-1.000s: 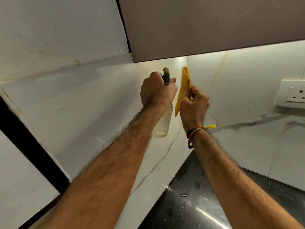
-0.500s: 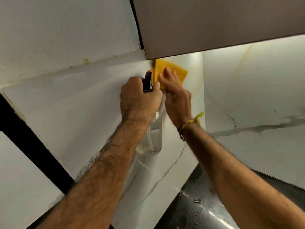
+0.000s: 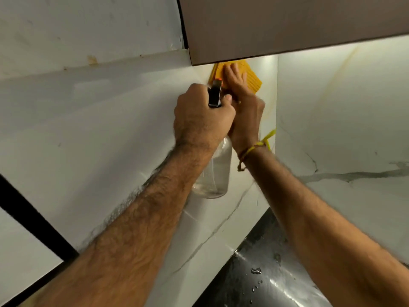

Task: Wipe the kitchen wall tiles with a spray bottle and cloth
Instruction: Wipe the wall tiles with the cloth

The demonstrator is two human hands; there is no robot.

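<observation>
— From the head camera, where did we have the cloth (image 3: 252, 79)?

— Flat against the wall tiles (image 3: 110, 120), right up in their top corner, just under the bottom edge of the cabinet (image 3: 287, 25) and near the seam where the two tiled walls met. Our right hand (image 3: 243, 103) pressed on it with the fingers laid out straight, not curled round it. We judged that a spread hand pushed more of the cloth onto the tile at once.

— And the spray bottle (image 3: 213, 171)?

— Our left hand (image 3: 201, 116) gripped it round the neck, fingers curled tight, the black nozzle poking up above the fist and the clear body hanging below the wrist, close to the wall. We could not tell whether it touched the tile. We probably kept it beside the cloth so that a spray and a wipe could follow each other without reaching away.

— Anything beneath us?

— The dark countertop (image 3: 254, 273), along the wall's lower edge, carried drops of water. A yellow thread (image 3: 263, 142) was tied at our right wrist.
</observation>
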